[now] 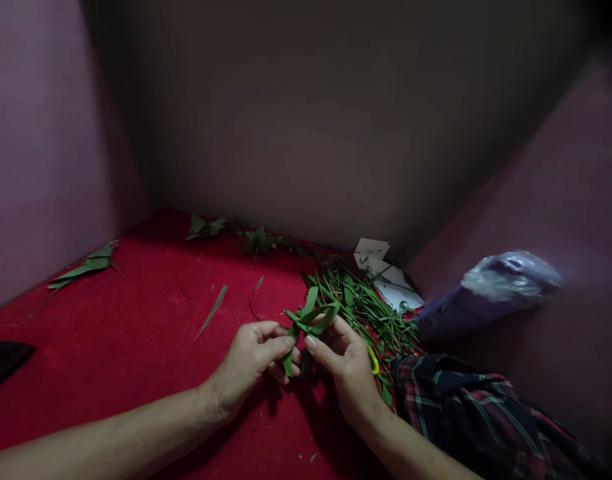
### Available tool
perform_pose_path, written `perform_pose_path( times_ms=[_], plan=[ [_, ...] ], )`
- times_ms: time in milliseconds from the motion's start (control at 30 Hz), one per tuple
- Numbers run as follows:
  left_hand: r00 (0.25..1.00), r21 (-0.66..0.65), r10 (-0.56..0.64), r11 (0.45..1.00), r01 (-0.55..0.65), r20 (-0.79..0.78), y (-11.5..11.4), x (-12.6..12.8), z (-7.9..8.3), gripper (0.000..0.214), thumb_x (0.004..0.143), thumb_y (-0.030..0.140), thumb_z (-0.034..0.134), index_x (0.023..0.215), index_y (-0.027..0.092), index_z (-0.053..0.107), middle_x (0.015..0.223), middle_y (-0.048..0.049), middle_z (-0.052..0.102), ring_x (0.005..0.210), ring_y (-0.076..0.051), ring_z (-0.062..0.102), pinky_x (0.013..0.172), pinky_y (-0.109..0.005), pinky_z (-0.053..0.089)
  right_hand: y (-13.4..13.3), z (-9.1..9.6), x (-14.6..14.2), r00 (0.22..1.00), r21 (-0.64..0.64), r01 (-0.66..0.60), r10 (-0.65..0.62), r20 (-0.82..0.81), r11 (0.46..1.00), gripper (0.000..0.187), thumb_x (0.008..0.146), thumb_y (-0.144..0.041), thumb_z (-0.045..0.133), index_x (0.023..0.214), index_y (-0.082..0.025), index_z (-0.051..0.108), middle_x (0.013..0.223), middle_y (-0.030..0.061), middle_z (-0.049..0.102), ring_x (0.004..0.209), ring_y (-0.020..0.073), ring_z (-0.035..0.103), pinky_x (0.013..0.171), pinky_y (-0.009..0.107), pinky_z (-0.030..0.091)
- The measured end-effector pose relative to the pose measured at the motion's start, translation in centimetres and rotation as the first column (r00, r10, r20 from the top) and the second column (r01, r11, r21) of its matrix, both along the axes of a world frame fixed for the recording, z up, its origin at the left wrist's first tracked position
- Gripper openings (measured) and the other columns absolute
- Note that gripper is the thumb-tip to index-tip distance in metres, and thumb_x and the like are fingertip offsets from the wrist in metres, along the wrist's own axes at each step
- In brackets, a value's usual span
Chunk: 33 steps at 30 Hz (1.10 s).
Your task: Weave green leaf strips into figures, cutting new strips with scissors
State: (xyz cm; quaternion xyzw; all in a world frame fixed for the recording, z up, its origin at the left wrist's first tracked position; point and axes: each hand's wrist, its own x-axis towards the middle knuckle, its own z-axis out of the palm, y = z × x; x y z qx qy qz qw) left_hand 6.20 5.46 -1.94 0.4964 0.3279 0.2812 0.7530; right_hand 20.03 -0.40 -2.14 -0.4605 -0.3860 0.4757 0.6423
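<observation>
Nearest me, both forearms come in cut off by the bottom edge, over the red cloth [136, 347], which lies bare to the left of the hands. The left hand [250, 361] and right hand [345, 365] each pinch a folded leaf strip [310, 320] between thumb and fingers; it sits between the hands, rising just above the fingertips. A yellow loop [374, 361] peeks from behind the right hand, too hidden to identify. Plaid fabric [451, 400] crowds the right side. Beyond lie a pile of leaf strips [369, 300], white cards [383, 270], a plastic-wrapped purple bundle [486, 293], and folded leaf pieces [259, 241] along the wall.
</observation>
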Motion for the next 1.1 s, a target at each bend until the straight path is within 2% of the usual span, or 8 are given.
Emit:
perform_pose_path(
  times_ms=[133, 400, 667, 833, 967, 1100],
  plan=[
    [0.999, 0.007, 0.025, 1.0, -0.025, -0.041, -0.05, 0.15, -0.04, 0.023, 0.071, 0.034, 0.064, 0.07, 0.012, 0.056, 0.064, -0.0062, 0.066, 0.052, -0.014, 0.061, 0.048, -0.023, 0.046, 0.07, -0.21, 0.1, 0.999, 0.043, 0.036, -0.037, 0.017, 0.998, 0.02, 0.071, -0.018, 0.07, 0.088, -0.019, 0.06, 0.083, -0.0002, 0.064, 0.076, 0.0125, 0.057, 0.071, 0.023, 0.045],
    [0.996, -0.027, 0.066, 0.997, -0.068, -0.063, 0.07, 0.19, -0.15, 0.027, 0.064, 0.036, 0.069, 0.065, 0.014, 0.053, 0.06, -0.0052, 0.068, 0.051, -0.015, 0.063, 0.044, -0.021, 0.045, 0.01, -0.87, 0.32, 0.999, 0.042, 0.05, -0.05, -0.001, 0.998, 0.022, 0.07, -0.02, 0.072, 0.088, -0.02, 0.061, 0.085, 0.0006, 0.065, 0.078, 0.0135, 0.059, 0.074, 0.025, 0.045],
    [0.993, -0.014, 0.103, 0.995, -0.104, -0.061, 0.01, 0.26, 0.16, 0.026, 0.06, 0.033, 0.07, 0.064, 0.014, 0.053, 0.056, -0.0044, 0.067, 0.045, -0.012, 0.058, 0.041, -0.02, 0.043, -0.04, -0.63, 0.15, 0.996, 0.058, 0.085, -0.086, 0.02, 0.995, 0.022, 0.067, -0.02, 0.074, 0.086, -0.02, 0.064, 0.083, 0.0012, 0.067, 0.077, 0.0142, 0.061, 0.072, 0.025, 0.047],
    [0.99, 0.015, 0.137, 0.99, -0.137, -0.027, 0.04, 0.37, 0.1, 0.023, 0.059, 0.03, 0.07, 0.062, 0.014, 0.055, 0.046, 0.0022, 0.058, 0.038, -0.008, 0.049, 0.041, -0.019, 0.04, -0.12, -0.77, 0.14, 0.993, 0.072, 0.11, -0.113, 0.04, 0.991, 0.019, 0.067, -0.02, 0.074, 0.081, -0.019, 0.061, 0.075, -0.0017, 0.063, 0.068, 0.0113, 0.058, 0.065, 0.021, 0.046],
    [0.988, 0.043, 0.151, 0.988, -0.15, -0.03, 0.21, 0.37, -0.08, 0.019, 0.057, 0.025, 0.07, 0.063, 0.014, 0.055, 0.047, 0.0041, 0.054, 0.04, -0.008, 0.047, 0.042, -0.02, 0.038, -0.4, -0.59, 0.0, 0.972, 0.092, 0.144, -0.158, 0.174, 0.985, 0.014, 0.071, -0.022, 0.07, 0.078, -0.019, 0.058, 0.069, -0.0027, 0.059, 0.061, 0.0106, 0.054, 0.058, 0.02, 0.044],
    [0.991, 0.06, 0.134, 0.989, -0.134, -0.004, 0.18, 0.25, -0.09, 0.02, 0.059, 0.026, 0.071, 0.065, 0.014, 0.055, 0.052, 0.0024, 0.057, 0.045, -0.01, 0.05, 0.046, -0.022, 0.04, -0.81, -0.4, -0.16, 0.893, 0.213, 0.18, -0.251, 0.375, 0.96, 0.01, 0.076, -0.017, 0.064, 0.082, -0.02, 0.057, 0.076, -0.0007, 0.06, 0.068, 0.0132, 0.056, 0.063, 0.023, 0.045]
  ],
)
